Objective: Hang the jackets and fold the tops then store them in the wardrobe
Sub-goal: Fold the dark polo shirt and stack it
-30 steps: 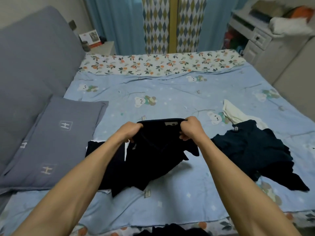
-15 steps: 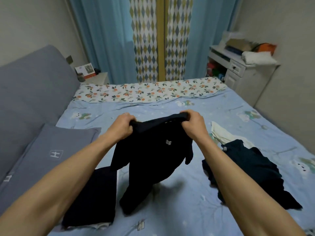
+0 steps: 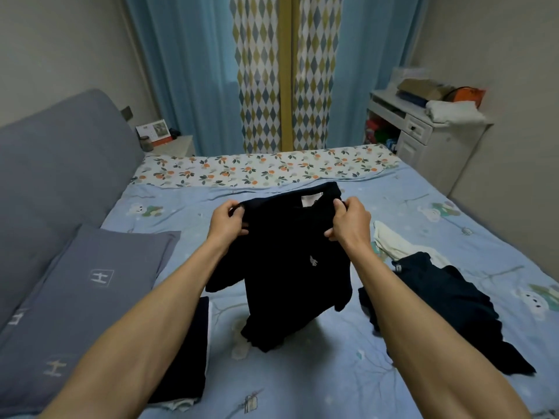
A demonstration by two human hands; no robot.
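A black top (image 3: 290, 267) with a small white chest logo and a white neck label hangs above the bed (image 3: 332, 382), its hem touching the sheet. My left hand (image 3: 228, 220) grips its left shoulder and my right hand (image 3: 349, 220) grips its right shoulder. A folded dark garment (image 3: 184, 358) lies on the sheet under my left forearm. To the right a crumpled dark navy garment (image 3: 447, 303) lies in a heap, with a cream-white garment (image 3: 393, 241) partly beneath it.
Grey pillows (image 3: 81, 297) and a grey headboard (image 3: 57, 164) fill the left side. A white desk (image 3: 423, 140) piled with items stands at the back right. Blue and diamond-patterned curtains (image 3: 281, 71) hang behind the bed, beside a small nightstand (image 3: 175, 145).
Both hands have lifted the black top off the sheet and spread its shoulders apart, so it now hangs with the logo facing me. My view has tilted upward.
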